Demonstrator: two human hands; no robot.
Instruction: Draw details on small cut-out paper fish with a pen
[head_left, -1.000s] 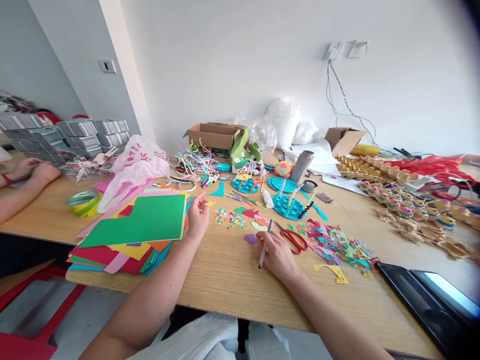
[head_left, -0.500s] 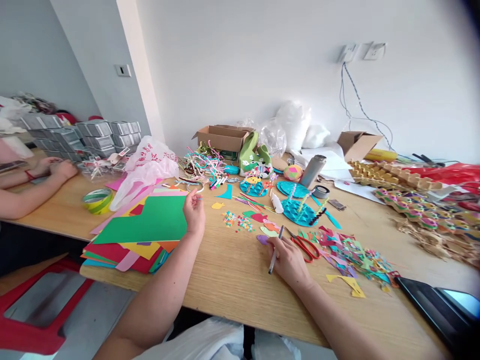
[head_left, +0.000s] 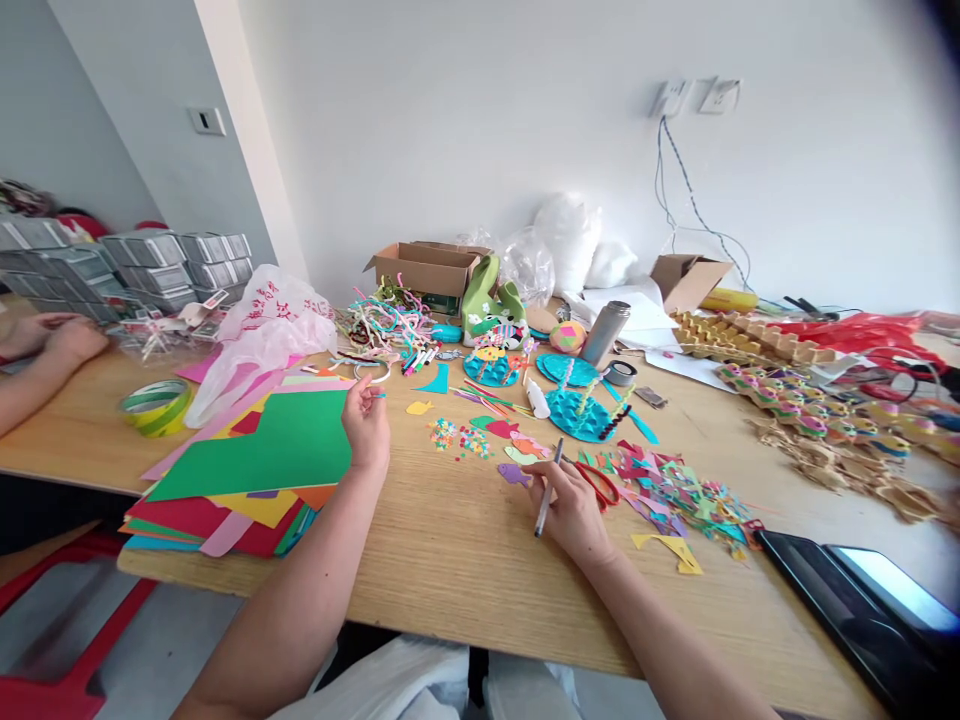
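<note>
My left hand is raised beside the green paper sheet, its fingers curled and pinched. A small blue bit shows at the fingertips, too small to name. In my right hand is a slim grey pen, slanting across the fingers. Just left of those fingertips lies a purple paper fish. Beyond it are a pale green paper fish and several others. Red-handled scissors lie behind the right hand, partly covered by it.
Paper scraps spread to the right, near a dark tablet-like device. Blue decorated discs and a steel flask stand behind. Yellow-green tape and a plastic bag lie left, near another person's hands.
The view has shifted slightly right, so things appear further left. The purple fish shows more fully beside my right fingertips. Both hands keep their holds.
</note>
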